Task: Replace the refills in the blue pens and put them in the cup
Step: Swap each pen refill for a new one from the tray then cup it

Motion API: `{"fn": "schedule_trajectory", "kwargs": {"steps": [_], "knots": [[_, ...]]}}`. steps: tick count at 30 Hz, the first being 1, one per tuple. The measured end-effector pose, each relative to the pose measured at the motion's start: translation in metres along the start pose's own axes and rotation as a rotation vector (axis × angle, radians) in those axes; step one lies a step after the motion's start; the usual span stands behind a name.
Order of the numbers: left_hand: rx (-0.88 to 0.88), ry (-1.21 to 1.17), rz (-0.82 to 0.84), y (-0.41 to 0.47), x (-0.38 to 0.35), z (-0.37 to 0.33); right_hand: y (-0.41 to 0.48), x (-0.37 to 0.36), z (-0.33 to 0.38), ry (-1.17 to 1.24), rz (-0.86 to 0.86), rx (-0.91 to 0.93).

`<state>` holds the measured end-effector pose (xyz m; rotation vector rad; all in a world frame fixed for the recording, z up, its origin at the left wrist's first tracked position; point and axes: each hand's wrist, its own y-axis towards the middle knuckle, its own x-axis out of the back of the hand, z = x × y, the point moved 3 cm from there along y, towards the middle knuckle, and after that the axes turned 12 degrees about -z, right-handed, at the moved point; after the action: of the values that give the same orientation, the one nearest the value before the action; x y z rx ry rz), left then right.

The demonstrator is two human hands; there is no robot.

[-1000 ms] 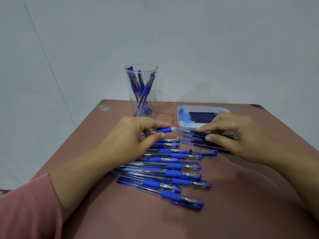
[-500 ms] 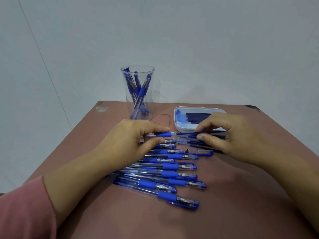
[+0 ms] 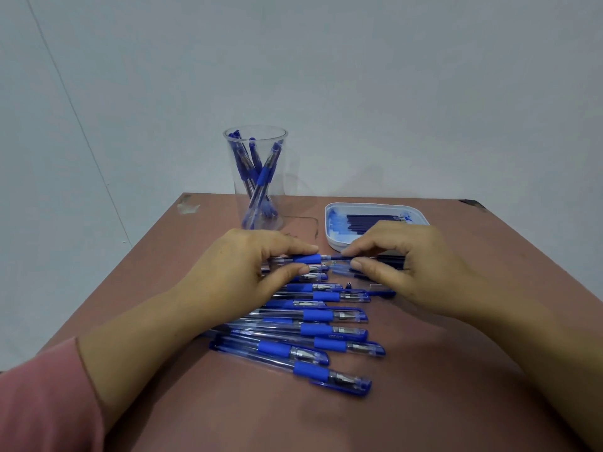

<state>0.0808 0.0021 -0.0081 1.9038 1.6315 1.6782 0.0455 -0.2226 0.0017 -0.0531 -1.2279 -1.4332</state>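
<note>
Blue pen [image 3: 305, 258]: pinched at grip by left hand [image 3: 248, 272], level above counter [image 3: 424, 386]. Refill [image 3: 336, 257]: pinched by right hand [image 3: 411, 265], apparently inserted in pen's open end.

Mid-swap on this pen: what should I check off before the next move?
1. Left hand grips the pen barrel at its blue grip: ok.
2. Right hand pinches the refill at the barrel's open end: ok.
3. Refill fully seated: not ok, part shows between the hands.
4. Refill new or used: cannot tell.
5. Cup upright, seems to have room for another pen: ok.
6. Spare refills in the tray: ok.
</note>
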Motion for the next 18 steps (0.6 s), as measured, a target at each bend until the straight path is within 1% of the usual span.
{"fn": "schedule_trajectory", "kwargs": {"steps": [2, 5, 7, 11, 13, 15, 18], "knots": [[0.0, -0.002, -0.002, 0.0, 0.0, 0.0, 0.0, 0.001, 0.001, 0.01, -0.013, -0.013], [-0.002, -0.001, -0.012, 0.001, 0.002, 0.0, -0.002, 0.006, -0.001, 0.012, -0.087, -0.035], [-0.002, -0.002, -0.011, 0.001, 0.001, 0.0, -0.001, 0.003, 0.0, 0.005, -0.085, -0.041], [-0.015, 0.002, 0.001, 0.0, -0.001, -0.001, -0.001, -0.007, 0.002, 0.036, -0.007, -0.013], [-0.016, 0.005, -0.006, 0.0, 0.0, 0.001, -0.001, -0.005, -0.001, 0.04, 0.021, -0.036], [-0.013, 0.013, -0.015, 0.001, 0.001, 0.002, -0.001, -0.003, -0.009, -0.035, 0.048, -0.048], [-0.012, 0.014, -0.016, 0.001, 0.001, 0.003, 0.0, -0.004, -0.019, -0.193, 0.153, -0.04]]}}
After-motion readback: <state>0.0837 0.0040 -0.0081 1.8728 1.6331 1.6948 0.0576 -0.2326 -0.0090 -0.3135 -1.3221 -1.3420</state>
